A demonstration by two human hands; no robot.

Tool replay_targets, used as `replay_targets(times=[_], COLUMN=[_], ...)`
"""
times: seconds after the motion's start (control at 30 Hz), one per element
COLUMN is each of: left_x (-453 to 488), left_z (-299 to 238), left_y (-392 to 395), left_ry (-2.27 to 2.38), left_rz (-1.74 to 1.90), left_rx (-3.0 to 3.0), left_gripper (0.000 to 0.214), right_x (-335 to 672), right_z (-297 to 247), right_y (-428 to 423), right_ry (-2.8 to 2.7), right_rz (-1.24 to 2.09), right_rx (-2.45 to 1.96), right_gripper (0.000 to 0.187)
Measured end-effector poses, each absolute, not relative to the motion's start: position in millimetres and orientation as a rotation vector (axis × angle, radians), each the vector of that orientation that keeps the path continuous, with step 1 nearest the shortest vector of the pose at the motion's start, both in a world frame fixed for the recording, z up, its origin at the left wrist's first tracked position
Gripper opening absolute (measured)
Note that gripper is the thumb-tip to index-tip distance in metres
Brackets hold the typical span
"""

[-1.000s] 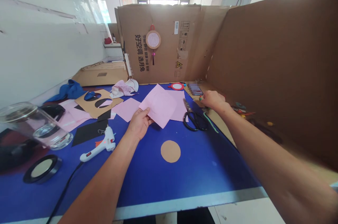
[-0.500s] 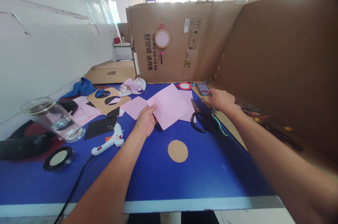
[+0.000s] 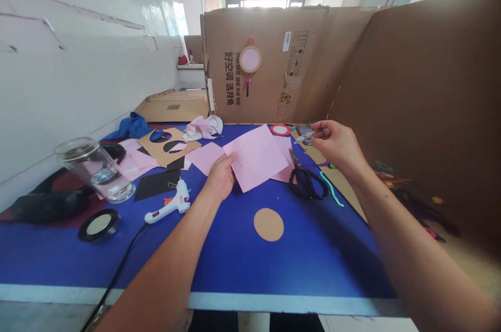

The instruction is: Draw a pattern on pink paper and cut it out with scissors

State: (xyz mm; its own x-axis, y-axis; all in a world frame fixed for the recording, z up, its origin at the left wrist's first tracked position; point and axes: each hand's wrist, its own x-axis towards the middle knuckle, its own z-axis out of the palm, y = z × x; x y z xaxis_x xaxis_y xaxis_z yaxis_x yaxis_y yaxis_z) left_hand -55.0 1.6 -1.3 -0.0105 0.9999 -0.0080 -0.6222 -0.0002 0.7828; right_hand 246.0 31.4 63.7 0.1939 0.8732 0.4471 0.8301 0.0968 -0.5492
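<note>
My left hand grips the near left edge of a pink paper sheet, which lies flat on the blue table mat. More pink paper shows beneath it on the right. Raised above the table, my right hand pinches a slim clear pen-like tool between thumb and fingers. Below that hand lie black-handled scissors, open-bladed. A pixelated phone lies just beyond the tool. A round kraft paper disc sits nearer me.
A white glue gun and its black cord lie left of my left arm. Further left are a glass jar, a black tape roll, black paper and a cardboard stencil. Cardboard walls stand behind and right.
My right hand has risen from the table with the slim tool in its fingers. The pink sheet has gone from tilted to flat under my left hand. The view has shifted slightly.
</note>
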Motion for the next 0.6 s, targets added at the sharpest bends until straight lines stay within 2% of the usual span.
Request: replay_targets(times=[0.17, 0.33, 0.6], left_x=[-56.3, -55.5, -57.6], left_z=[-0.5, 2.5, -10.9], left_y=[0.2, -3.9, -1.1], left_ry=[0.676, 0.657, 0.925], left_rz=[1.458, 1.4, 1.144], left_rx=[0.665, 0.713, 0.895], left_gripper=[0.017, 0.019, 0.017], right_x=[229.4, 217.0, 206.7], right_z=[48.3, 32.4, 32.6], right_y=[14.0, 3.2, -7.5], right_ry=[-1.45, -1.4, -1.189], right_rz=[0.111, 0.347, 0.578], right_rx=[-1.484, -1.222, -1.054], right_gripper=[0.027, 0.036, 0.032])
